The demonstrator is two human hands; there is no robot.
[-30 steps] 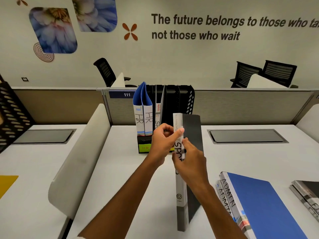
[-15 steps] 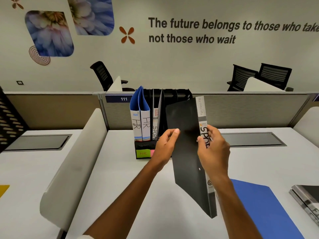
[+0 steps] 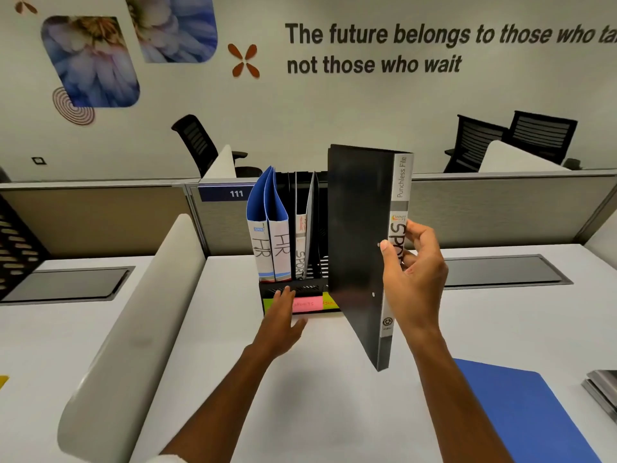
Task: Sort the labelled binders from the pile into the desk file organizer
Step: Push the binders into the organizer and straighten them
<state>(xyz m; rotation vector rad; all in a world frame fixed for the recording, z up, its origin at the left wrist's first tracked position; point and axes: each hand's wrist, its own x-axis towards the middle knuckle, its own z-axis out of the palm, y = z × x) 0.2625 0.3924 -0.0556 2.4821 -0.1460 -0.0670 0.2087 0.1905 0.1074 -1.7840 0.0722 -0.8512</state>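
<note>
The black SPORTS binder (image 3: 359, 248) hangs upright in the air just in front of the desk file organizer (image 3: 293, 289), its grey spine turned toward the camera's right and its lower corner well above the tabletop (image 3: 334, 379). The right hand (image 3: 414, 262) holds it at mid-spine, thumb on the cover and fingers curled round the label, so that grip is closed on the binder. The left hand (image 3: 283, 315) lies with straight fingers against the organizer's front lip, over the coloured slot labels, holding nothing.

The binder looks thin, stiff and light, with smooth plastic covers that could slip; a pinch at the spine, where it is thickest and rigid, seems the safest hold, since the free cover edge may flap open.

Inside the organizer stand 2 blue HR binders (image 3: 270, 238) at the left and 1 SPORTS binder (image 3: 302, 245) beside them. A blue folder (image 3: 521, 416) lies flat at the near right, with more grey files (image 3: 602, 389) at the edge.
</note>
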